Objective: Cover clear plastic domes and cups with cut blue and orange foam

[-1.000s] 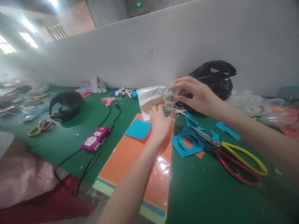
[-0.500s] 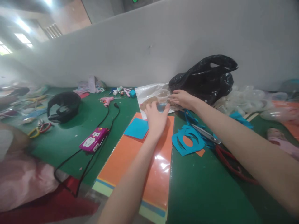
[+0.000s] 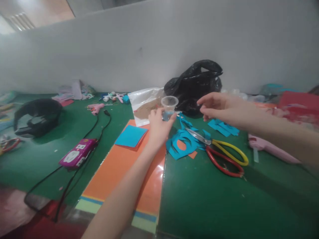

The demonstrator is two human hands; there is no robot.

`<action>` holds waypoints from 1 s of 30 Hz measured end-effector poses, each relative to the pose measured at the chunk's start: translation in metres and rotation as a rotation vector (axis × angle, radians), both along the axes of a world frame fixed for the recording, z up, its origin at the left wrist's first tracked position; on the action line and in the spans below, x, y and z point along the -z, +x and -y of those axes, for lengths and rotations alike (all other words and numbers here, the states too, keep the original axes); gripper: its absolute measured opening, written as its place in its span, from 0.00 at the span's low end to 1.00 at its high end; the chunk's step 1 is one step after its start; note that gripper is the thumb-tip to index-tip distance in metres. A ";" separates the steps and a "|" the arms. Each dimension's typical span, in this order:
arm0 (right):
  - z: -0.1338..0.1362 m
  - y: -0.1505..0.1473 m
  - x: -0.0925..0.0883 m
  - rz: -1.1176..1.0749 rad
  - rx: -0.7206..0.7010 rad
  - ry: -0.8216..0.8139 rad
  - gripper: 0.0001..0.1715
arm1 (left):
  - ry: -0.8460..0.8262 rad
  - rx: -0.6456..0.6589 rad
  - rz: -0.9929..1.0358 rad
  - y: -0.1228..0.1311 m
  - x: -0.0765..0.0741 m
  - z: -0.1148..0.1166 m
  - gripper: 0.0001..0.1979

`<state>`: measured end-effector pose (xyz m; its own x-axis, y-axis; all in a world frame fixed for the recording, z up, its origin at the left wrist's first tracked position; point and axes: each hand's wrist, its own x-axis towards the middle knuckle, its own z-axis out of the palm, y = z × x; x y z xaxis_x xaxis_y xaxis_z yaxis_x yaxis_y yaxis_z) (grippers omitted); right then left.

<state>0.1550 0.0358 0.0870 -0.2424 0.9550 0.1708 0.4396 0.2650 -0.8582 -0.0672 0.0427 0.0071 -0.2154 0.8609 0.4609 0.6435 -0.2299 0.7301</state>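
Note:
My left hand (image 3: 159,127) grips a small clear plastic cup (image 3: 169,107) low around its body, with a bluish tint at the cup's bottom. The hand is above an orange card sheet (image 3: 124,172) and near a clear plastic bag (image 3: 146,103) with brown material inside. My right hand (image 3: 221,109) hangs in the air to the right of the cup, fingers apart, holding nothing. Below it lie blue paper cut-outs (image 3: 180,146) and scissors (image 3: 220,152) with red and yellow handles.
A black plastic bag (image 3: 193,88) stands against the white partition. A blue paper square (image 3: 131,136) lies on the orange card. On the green mat (image 3: 199,199) are a magenta power strip (image 3: 78,152), its black cables, and pink glue guns (image 3: 96,108) (image 3: 269,147).
My right hand has let go of the cup's top and moved right, away from it. The cup stays in my left hand. The whole scene has shifted left in view.

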 end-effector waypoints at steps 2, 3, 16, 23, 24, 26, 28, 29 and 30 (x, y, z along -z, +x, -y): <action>0.031 0.018 -0.006 0.144 -0.028 0.050 0.13 | -0.002 0.092 -0.025 0.009 -0.001 0.006 0.12; 0.045 0.025 -0.006 0.217 -0.014 0.081 0.14 | -0.001 0.138 -0.040 0.013 -0.001 0.009 0.11; 0.086 0.050 0.056 0.422 0.030 0.436 0.16 | 0.021 0.329 -0.143 0.028 0.007 0.021 0.11; 0.088 0.072 0.061 0.665 0.262 0.672 0.36 | 0.011 0.352 -0.178 0.029 0.004 0.023 0.12; 0.085 0.076 0.064 0.716 0.295 0.661 0.37 | 0.010 0.362 -0.188 0.029 0.005 0.023 0.12; 0.078 0.082 0.072 0.818 0.364 0.618 0.37 | 0.007 0.379 -0.211 0.029 0.007 0.023 0.14; 0.072 0.084 0.079 0.886 0.403 0.585 0.34 | 0.010 0.390 -0.237 0.029 0.010 0.022 0.15; 0.069 0.084 0.081 0.907 0.408 0.582 0.33 | 0.012 0.395 -0.250 0.029 0.011 0.022 0.16; 0.067 0.083 0.084 0.922 0.404 0.588 0.31 | 0.014 0.399 -0.262 0.028 0.012 0.021 0.16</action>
<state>0.2381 -0.0314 0.0031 -0.2014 0.8234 0.5304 0.9761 0.2136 0.0391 -0.0388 0.0213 -0.0046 0.2555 0.8463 0.4675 0.6649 -0.5048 0.5505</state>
